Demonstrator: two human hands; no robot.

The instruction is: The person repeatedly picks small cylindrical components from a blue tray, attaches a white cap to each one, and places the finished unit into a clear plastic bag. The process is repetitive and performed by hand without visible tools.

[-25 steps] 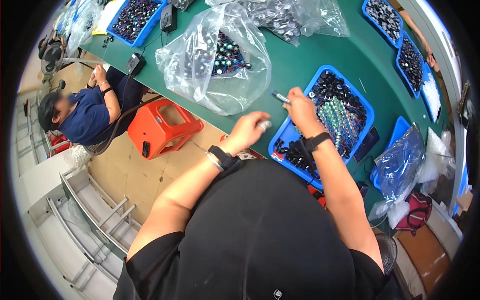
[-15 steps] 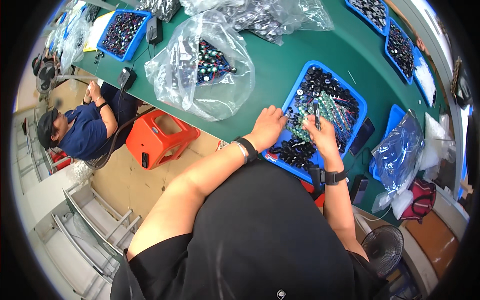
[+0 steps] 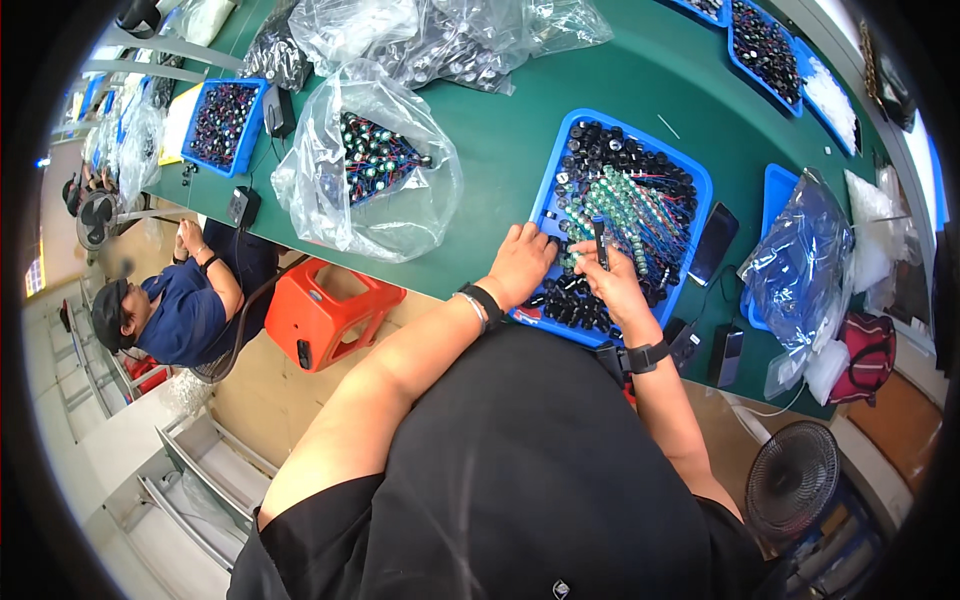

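Note:
A blue tray point(image 3: 703, 228) sits on the green table in front of me, holding black round caps point(image 3: 600, 145) and green round circuit boards point(image 3: 615, 195) with thin wires. My left hand point(image 3: 522, 262) is at the tray's left rim, palm down, with its fingers curled together. A small black part shows at its fingertips; whether they grip it is unclear. Over the near half of the tray, my right hand point(image 3: 615, 285) is closed around a dark marker pen point(image 3: 600, 238), which stands nearly upright. Its thumb and forefinger come together close to the boards.
Left of the tray lies a clear plastic bag point(image 3: 415, 205) of wired boards. A phone point(image 3: 713, 243) and a blue tray under plastic wrap point(image 3: 800, 250) are to the right. Another person point(image 3: 185, 300) sits at far left near a red stool point(image 3: 325, 315). A fan point(image 3: 793, 480) stands lower right.
The view has shifted, so the tray and bags appear further left. My right hand has moved slightly nearer my left hand, and the pen remains in it.

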